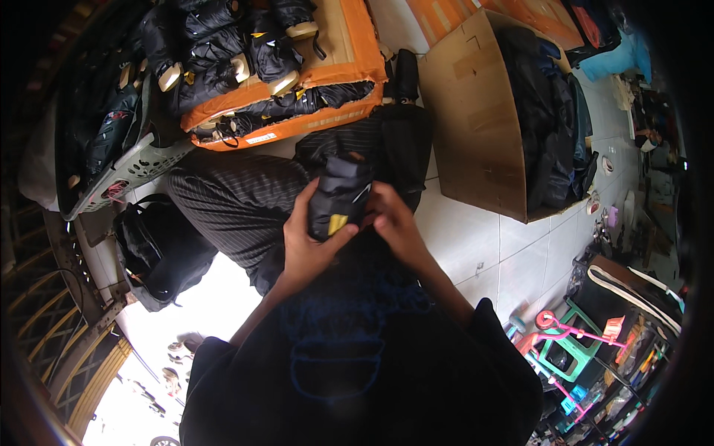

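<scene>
Above my lap I hold a short black folding umbrella (pixel 341 195), rolled up, with a yellow tag near its lower end. My left hand (pixel 309 241) is wrapped round its left side, thumb by the tag. The fingers of my right hand (pixel 390 219) are curled in at its right edge, partly hidden; they seem to pinch the fabric or a strap. Several similar black umbrellas (pixel 274 61) with pale, wood-coloured handle ends lie on an orange-edged cardboard box (pixel 346 37) in front of me. More show through the box's open side.
An open cardboard box (pixel 472 111) of dark cloth items stands at front right. To the left are a grey plastic basket (pixel 137 175) with black umbrellas and a black bag (pixel 160 249). A green stool (pixel 569 346) and a pink scooter-like toy (pixel 547 320) stand at lower right.
</scene>
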### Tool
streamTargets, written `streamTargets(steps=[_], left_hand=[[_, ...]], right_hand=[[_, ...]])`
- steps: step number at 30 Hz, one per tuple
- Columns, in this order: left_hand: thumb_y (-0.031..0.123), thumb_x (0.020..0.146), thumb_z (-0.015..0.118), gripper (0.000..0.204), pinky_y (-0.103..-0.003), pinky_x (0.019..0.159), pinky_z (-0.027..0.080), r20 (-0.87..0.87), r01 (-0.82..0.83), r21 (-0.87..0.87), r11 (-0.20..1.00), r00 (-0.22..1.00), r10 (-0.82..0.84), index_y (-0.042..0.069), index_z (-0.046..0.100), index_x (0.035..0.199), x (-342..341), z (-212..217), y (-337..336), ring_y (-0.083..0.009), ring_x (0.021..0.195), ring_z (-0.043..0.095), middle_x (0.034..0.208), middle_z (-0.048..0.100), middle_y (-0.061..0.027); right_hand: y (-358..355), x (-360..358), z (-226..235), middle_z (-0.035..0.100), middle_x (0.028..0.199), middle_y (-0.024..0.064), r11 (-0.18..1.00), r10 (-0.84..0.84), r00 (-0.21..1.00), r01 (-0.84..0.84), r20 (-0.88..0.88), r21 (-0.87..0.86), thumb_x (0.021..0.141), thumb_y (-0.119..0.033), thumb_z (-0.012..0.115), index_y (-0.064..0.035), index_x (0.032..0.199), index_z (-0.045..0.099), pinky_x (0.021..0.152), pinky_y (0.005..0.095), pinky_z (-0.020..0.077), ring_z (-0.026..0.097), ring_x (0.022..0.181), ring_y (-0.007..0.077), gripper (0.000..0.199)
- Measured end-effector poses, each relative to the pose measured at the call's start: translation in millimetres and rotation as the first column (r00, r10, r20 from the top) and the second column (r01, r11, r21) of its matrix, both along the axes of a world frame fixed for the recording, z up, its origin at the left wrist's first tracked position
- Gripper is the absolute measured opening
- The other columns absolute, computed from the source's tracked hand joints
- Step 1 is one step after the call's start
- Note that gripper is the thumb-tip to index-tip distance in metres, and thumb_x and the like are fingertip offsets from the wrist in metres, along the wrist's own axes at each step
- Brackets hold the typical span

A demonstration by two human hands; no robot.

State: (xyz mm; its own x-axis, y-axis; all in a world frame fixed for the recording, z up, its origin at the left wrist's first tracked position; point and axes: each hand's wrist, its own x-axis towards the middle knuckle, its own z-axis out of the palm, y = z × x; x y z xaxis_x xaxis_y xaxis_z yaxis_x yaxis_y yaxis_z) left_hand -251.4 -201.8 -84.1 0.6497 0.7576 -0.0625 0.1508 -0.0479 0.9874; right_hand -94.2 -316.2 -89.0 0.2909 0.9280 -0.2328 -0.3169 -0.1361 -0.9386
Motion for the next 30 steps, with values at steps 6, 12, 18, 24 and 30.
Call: streamTargets(steps=[6,12,18,24,30], left_hand=[[0.005,0.094,0.048,0.054,-0.037,0.108,0.035,-0.008,0.137,-0.046,0.989,0.99,-0.138,-0.005,0.034,0.146,-9.8,-1.6,2.6,-0.0356,0.126,0.052,0.135,0.052,-0.0264],[0.009,0.087,0.064,0.052,-0.038,0.094,0.041,-0.126,0.099,0.158,0.983,0.989,-0.08,0.0,0.05,0.137,-9.3,-4.8,1.5,-0.0296,0.104,0.051,0.115,0.053,-0.0187],[0.016,0.079,0.073,0.025,-0.05,0.105,0.026,-0.232,0.067,0.432,0.899,0.972,0.038,0.009,0.067,0.103,-9.6,1.0,16.7,-0.035,0.124,0.036,0.129,0.049,-0.0155],[0.007,0.07,0.073,0.016,-0.055,0.112,0.02,-0.162,0.113,0.756,0.644,0.987,0.017,0.008,0.065,0.084,-11.1,18.5,58.5,-0.038,0.136,0.033,0.136,0.051,-0.0136],[0.001,0.065,0.073,0.019,-0.054,0.106,0.031,-0.138,0.268,0.73,0.629,0.959,-0.249,0.009,0.06,0.076,-20.9,22.0,66.7,-0.0268,0.113,0.057,0.106,0.067,-0.0053]], right_hand=[[22.6,-8.6,11.5,0.045,0.136,0.0118,0.991,-0.098,0.989,0.087,-0.115,-0.099,0.084,-0.015,0.072,-0.0021,0.148,0.027,0.108,0.0334,0.0343,0.041,0.129,0.0204,0.079],[14.5,-16.0,-10.3,0.049,0.131,0.0101,0.983,-0.059,0.967,0.012,-0.249,-0.184,0.072,-0.014,0.081,-0.0034,0.144,0.033,0.103,0.0335,0.0396,0.048,0.123,0.0194,0.087],[16.0,-19.2,-8.5,0.055,0.121,0.0077,0.958,-0.158,0.919,0.054,-0.361,-0.281,0.069,-0.011,0.082,-0.0046,0.139,0.038,0.098,0.0349,0.0451,0.054,0.114,0.0192,0.083],[19.7,-17.8,-8.8,0.056,0.121,0.0084,0.957,-0.165,0.914,0.057,-0.371,-0.284,0.071,-0.008,0.08,-0.0043,0.138,0.039,0.097,0.0352,0.0464,0.056,0.113,0.0196,0.078],[22.7,-19.1,-11.6,0.058,0.116,0.0099,0.922,-0.298,0.871,0.156,-0.39,-0.355,0.074,-0.005,0.077,-0.0042,0.133,0.043,0.089,0.0354,0.052,0.061,0.105,0.0205,0.069]])
